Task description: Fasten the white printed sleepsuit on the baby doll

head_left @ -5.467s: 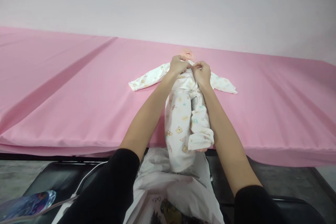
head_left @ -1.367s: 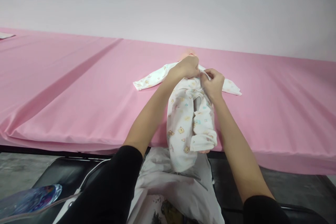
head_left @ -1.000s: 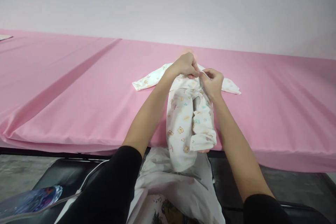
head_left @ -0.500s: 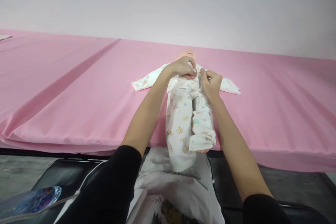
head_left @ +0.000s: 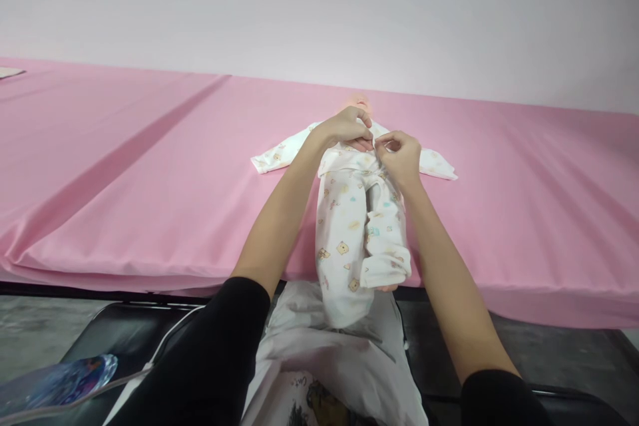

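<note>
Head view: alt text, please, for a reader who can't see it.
Both hands, left hand and right hand, pinch the chest of a white printed baby sleepsuit on a doll lying on a pink sheet.

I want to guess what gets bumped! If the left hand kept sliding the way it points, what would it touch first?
Probably the right hand. The left hand points across the white baby suit toward it, fingers nearly meeting at the chest, though depth is hard to judge.

We see open pink sheet [head_left: 124,166] left and right of the baby suit [head_left: 357,226], its spread sleeves barring the far side, our forearms flanking its legs, wall [head_left: 319,6] closing the back.
</note>
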